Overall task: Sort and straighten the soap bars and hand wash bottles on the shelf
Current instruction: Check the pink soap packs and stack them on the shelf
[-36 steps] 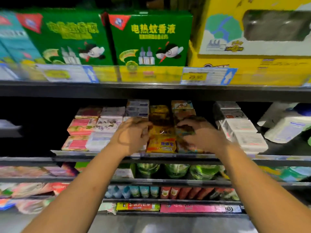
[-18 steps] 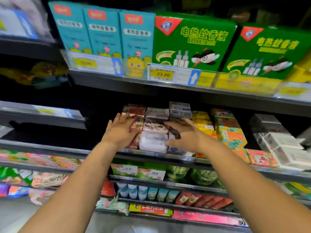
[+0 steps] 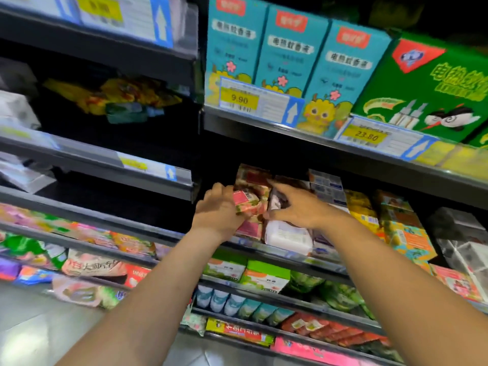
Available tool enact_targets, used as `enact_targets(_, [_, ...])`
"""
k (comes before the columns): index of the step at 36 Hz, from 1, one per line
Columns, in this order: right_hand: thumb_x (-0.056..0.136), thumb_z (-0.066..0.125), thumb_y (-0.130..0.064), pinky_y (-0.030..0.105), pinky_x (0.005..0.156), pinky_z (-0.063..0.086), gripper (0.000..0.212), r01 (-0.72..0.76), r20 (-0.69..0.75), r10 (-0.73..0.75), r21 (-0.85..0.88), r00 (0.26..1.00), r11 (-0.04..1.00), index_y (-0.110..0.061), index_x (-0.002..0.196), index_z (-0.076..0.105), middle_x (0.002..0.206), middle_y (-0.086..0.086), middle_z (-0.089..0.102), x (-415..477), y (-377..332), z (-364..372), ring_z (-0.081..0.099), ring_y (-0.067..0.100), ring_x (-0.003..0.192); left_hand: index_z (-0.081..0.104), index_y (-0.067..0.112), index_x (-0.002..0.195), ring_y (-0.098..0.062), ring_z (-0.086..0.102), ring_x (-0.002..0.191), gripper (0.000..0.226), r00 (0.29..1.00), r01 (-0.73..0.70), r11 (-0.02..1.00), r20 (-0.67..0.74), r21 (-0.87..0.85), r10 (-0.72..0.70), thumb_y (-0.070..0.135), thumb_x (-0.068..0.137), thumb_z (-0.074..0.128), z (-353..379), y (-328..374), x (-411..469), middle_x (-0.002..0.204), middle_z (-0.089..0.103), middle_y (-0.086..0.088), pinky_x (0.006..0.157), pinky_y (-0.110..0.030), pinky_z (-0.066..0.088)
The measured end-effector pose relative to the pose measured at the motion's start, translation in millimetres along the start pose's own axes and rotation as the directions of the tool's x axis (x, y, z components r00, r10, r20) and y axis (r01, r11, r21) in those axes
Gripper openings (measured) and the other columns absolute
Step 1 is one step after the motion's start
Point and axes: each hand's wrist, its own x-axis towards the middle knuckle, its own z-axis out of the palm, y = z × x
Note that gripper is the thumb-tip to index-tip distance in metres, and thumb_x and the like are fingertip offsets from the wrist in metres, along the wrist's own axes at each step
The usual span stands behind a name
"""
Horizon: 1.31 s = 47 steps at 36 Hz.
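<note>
Stacks of boxed soap bars fill the middle shelf. My left hand grips a pink and red soap box at the left end of the row, lifted slightly off its stack. My right hand reaches in from the right, thumb and index finger spread, pinching the same pink box's right side. Below my right hand lies a white soap pack. Grey-blue soap boxes and yellow-orange soap boxes follow to the right. No hand wash bottles are clearly visible.
Blue boxes and a green box stand on the shelf above, with price tags on its edge. Green packs and small bottles fill the lower shelves. Snack bags sit on the left unit. Grey floor lies below.
The view swung left. Both hands shifted from the middle stacks to the leftmost pink stack, and now hold a pink soap box between them.
</note>
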Motion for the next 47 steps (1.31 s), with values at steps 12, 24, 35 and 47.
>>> enact_targets(12, [0.078, 0.085, -0.032, 0.025, 0.109, 0.026, 0.100, 0.001, -0.059, -0.010, -0.148, 0.998, 0.989, -0.029, 0.158, 0.025, 0.161, 0.006, 0.033, 54, -5, -11, 0.030, 0.027, 0.145, 0.030, 0.013, 0.140, -0.032, 0.037, 0.127, 0.066, 0.989, 0.004, 0.997, 0.146, 0.077, -0.016, 0.061, 0.097, 0.042, -1, 3, 4, 0.141, 0.032, -0.010, 0.100, -0.049, 0.036])
enact_targets(24, [0.070, 0.089, -0.013, 0.037, 0.110, 0.040, 0.097, -0.033, -0.010, 0.032, -0.056, 0.999, 0.998, -0.016, 0.153, 0.037, 0.147, 0.011, 0.051, 89, 0, -7, 0.051, 0.027, 0.132, 0.025, 0.012, 0.145, -0.032, 0.038, 0.129, 0.072, 0.975, 0.056, 0.980, 0.201, 0.190, -0.095, 0.063, 0.097, 0.041, -7, 12, 8, 0.142, 0.032, -0.010, 0.098, -0.046, 0.040])
enact_targets(35, [0.078, 0.085, -0.014, 0.026, 0.099, 0.042, 0.078, 0.035, -0.211, -0.017, 0.083, 0.977, 0.996, -0.025, 0.146, 0.049, 0.130, -0.007, 0.057, 69, 1, -3, 0.057, 0.018, 0.121, 0.017, 0.012, 0.152, -0.032, 0.034, 0.133, 0.078, 0.976, 0.052, 0.983, 0.199, 0.176, -0.088, 0.063, 0.098, 0.039, -4, 11, 9, 0.147, 0.028, -0.009, 0.110, -0.059, 0.032])
enact_targets(47, [0.081, 0.080, -0.040, 0.032, 0.074, 0.058, 0.043, -0.056, -0.337, 0.134, 0.232, 0.932, 0.971, -0.028, 0.120, 0.064, 0.106, 0.004, 0.071, -4, 29, -2, 0.068, 0.023, 0.083, 0.034, 0.012, 0.140, -0.031, 0.034, 0.132, 0.072, 0.990, -0.009, 0.986, 0.138, 0.164, -0.014, 0.068, 0.095, 0.039, -11, 10, 5, 0.143, 0.038, -0.010, 0.108, -0.051, 0.027])
